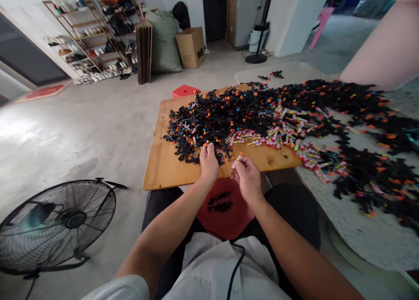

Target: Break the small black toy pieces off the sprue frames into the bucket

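Note:
My left hand (208, 160) is at the front edge of a heap of small black toy guns (225, 110) with orange, blue and yellow bits. Its fingers are pinched together, and what lies between them is hidden. Close by on the right, my right hand (248, 180) is closed on a small printed tube (238, 159), pale with a yellow-green part and an orange bit at its upper end. Many similar pink and yellow-green printed tubes (278, 136) lie along the heap's right front side. The heap rests on a wooden board (173, 175).
Below my hands, between my legs, is a red basin (224, 226) with several black pieces in it. More toy guns cover the stone-like table (369, 243) on the right. A floor fan (60, 226) stands at left; a red stool (185, 90) is behind the board.

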Motion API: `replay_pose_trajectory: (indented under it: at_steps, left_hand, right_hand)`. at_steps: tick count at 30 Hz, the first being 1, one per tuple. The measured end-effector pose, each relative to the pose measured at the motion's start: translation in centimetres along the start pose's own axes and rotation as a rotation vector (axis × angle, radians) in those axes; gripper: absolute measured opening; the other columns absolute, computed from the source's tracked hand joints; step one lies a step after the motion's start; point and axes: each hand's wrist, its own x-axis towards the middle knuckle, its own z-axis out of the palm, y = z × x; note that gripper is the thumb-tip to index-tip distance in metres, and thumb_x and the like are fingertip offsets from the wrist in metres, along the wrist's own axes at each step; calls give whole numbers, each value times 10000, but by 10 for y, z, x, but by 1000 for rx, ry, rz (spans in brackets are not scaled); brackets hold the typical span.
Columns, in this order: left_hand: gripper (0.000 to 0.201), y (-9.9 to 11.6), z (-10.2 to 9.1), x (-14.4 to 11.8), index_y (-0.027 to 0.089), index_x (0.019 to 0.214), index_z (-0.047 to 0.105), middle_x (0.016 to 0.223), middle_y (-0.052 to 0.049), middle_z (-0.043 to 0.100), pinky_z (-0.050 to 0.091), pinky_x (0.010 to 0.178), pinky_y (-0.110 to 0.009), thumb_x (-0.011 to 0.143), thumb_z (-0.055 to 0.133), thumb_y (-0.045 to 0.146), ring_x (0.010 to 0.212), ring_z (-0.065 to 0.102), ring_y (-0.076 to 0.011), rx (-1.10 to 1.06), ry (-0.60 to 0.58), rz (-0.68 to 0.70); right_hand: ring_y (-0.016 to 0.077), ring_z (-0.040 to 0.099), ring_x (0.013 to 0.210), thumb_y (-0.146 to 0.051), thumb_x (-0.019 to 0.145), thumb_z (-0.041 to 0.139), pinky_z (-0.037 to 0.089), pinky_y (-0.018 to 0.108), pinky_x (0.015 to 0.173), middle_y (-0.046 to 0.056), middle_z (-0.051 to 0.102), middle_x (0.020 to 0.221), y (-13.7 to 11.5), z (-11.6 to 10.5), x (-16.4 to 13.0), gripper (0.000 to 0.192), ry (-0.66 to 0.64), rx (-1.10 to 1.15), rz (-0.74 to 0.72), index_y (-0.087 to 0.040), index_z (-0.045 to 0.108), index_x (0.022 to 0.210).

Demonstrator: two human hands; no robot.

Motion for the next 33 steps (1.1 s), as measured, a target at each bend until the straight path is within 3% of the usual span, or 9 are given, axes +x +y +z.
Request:
replay_pose_trajectory:
  at_steps: [3,6,21,28,33]
  left_hand:
    - [253,-2,1,-2,244,829,417,638,46,543,442,546,-221,1061,400,341,544,545,-112,-38,-2,14]
    - [272,-5,-1,-4,241,815,423,647,41,536,444,553,-217,1067,394,340,563,544,-110,17,6,38]
    - [221,4,-7,-7,243,865,472,696,11,630,496,683,-278,1076,484,306,677,628,-169,238,81,151]
    - [238,6,-8,-6,243,836,456,684,19,626,488,702,-267,1071,478,274,684,625,-162,256,56,151]
    - [219,1,-9,-6,241,856,454,701,18,637,493,702,-262,1064,484,302,680,639,-154,263,56,169]
  right_hand:
    - [123,561,538,-466,828,784,492,256,549,-62,633,674,1,3,-5,327,-44,105,52,-239,579,944]
    - [137,635,589,-492,836,791,531,273,586,-26,714,773,1,4,-10,363,-42,115,59,-236,580,983]
    - [180,710,667,-522,876,785,602,337,683,16,752,795,3,-5,-14,353,-135,25,15,-222,704,1043]
    - [146,694,588,-476,803,830,574,275,569,6,750,769,7,-5,-10,340,-145,239,190,-213,712,983]
    - [146,700,584,-480,813,831,582,274,570,4,750,766,8,-6,-12,348,-165,224,174,-212,713,1001]
